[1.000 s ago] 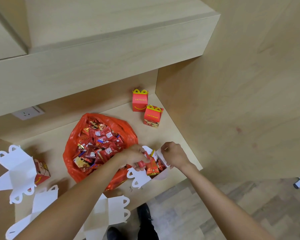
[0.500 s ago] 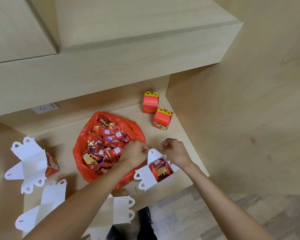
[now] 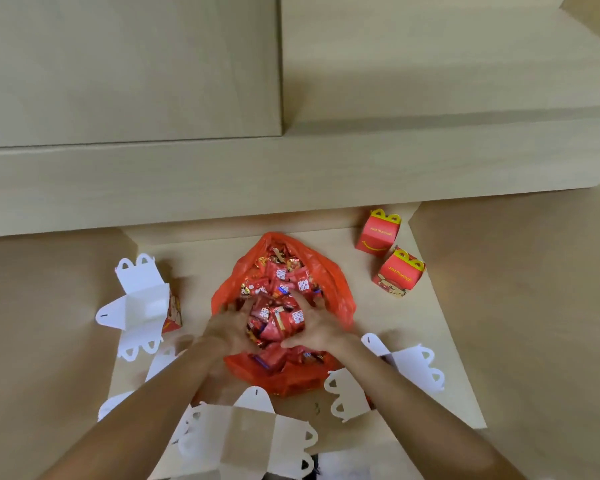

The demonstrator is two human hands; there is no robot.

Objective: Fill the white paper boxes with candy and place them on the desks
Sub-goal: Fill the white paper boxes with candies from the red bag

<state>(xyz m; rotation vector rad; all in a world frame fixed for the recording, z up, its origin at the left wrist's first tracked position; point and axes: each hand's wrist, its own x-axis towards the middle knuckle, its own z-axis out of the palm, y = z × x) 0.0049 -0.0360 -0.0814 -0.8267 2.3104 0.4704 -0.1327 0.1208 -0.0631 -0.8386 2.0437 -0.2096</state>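
A person's left hand [image 3: 227, 329] and right hand [image 3: 317, 329] are cupping a heap of candy [image 3: 278, 317] inside the orange bag [image 3: 329, 282], while open white boxes [image 3: 253, 431] are lying around it on the desk [image 3: 430, 341].

Lighting: even, soft, moderately bright, falling from above. Shadow is pooling under the overhanging shelf [image 3: 291, 174] beyond the hands. Edges are bowing with wide-angle distortion; overall focus is running slightly soft.

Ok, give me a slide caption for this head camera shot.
Both hands, left hand and right hand, scoop wrapped candy from an orange bag among open white boxes.
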